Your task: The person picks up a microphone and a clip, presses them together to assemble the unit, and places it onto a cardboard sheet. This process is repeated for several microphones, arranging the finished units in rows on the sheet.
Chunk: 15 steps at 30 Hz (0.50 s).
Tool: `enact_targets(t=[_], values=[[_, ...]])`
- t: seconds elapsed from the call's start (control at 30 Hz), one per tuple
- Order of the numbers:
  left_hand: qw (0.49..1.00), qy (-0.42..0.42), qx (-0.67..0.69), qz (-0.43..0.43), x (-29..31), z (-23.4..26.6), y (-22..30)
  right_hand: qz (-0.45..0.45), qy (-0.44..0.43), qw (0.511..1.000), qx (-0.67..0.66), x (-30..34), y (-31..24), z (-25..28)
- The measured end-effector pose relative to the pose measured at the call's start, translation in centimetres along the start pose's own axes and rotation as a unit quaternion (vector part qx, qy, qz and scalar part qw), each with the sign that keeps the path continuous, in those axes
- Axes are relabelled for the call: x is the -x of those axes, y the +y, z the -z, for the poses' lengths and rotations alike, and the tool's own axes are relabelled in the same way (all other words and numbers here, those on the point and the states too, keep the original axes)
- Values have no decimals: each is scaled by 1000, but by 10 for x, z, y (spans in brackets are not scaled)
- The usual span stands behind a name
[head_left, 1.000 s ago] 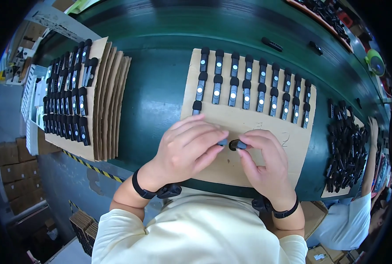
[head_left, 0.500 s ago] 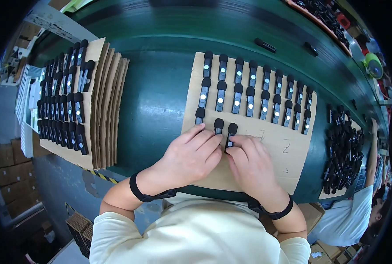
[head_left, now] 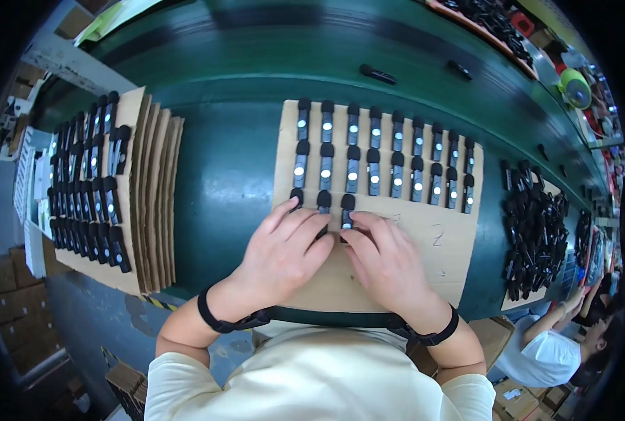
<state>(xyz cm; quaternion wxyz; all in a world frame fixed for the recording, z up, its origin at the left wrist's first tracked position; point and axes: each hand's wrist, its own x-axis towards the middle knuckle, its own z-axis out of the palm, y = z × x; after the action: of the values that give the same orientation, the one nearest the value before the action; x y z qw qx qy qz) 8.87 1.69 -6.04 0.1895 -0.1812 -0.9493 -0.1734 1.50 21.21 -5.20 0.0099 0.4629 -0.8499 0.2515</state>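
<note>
Where right fingers (head_left: 363, 219) pinch, microphone (head_left: 347, 216) between, seemingly

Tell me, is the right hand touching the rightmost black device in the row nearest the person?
Touching: the head view shows fingertips of the right hand against the lower part of that black device, below its rounded tip.

Black on tan here: the microphones (head_left: 353, 168) show dark bodies dotted with whitish circles, set against a brown cardboard sheet (head_left: 375, 284) with dark scrawled lines. Deep green runs across the tabletop (head_left: 221, 154)! Black wristbands (head_left: 205, 309), a pale cream shirt (head_left: 326, 372), yellow-and-black stripes on the tape (head_left: 159, 303), lime green on the fan (head_left: 574, 85), white on the co-worker's top (head_left: 544, 358).
</note>
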Motion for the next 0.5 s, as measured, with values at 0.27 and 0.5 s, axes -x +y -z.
enact_targets(t=[0.27,0.5], values=[[997,31,49,50,-40,63,-37,-44,-12,998,37,2,42,93],[994,29,-3,110,-106,74,-118,-35,11,990,136,-45,174,150]])
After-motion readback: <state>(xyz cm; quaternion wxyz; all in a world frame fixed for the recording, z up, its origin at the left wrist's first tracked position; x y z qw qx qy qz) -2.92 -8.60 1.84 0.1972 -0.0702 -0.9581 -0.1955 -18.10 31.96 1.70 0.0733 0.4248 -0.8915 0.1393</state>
